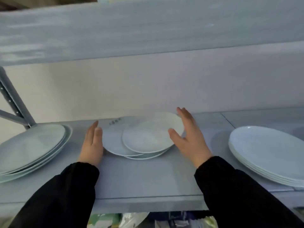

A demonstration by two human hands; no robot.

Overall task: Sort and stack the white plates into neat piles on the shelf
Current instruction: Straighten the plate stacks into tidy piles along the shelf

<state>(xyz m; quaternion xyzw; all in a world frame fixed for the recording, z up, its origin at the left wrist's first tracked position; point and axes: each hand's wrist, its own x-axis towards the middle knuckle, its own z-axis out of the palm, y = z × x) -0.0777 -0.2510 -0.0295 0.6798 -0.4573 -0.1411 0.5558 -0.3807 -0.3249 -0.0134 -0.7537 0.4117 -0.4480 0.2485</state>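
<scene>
A small uneven pile of white plates [146,137] lies in the middle of the grey shelf [144,176], its top plate shifted to the right of the ones beneath. My left hand [93,143] rests flat against the pile's left rim, fingers together and pointing away. My right hand [189,134] is spread open at the pile's right rim, thumb over the top plate's edge, fingers behind it. Neither hand grips a plate. A stack of large white plates [32,148] sits at the left, another large stack [269,152] at the right.
An upper shelf board [148,30] hangs low overhead. A pale wall [148,86] closes the back. A grey metal upright with a brace [11,102] stands at the far left. Bags and packages [131,219] show below the shelf's front edge.
</scene>
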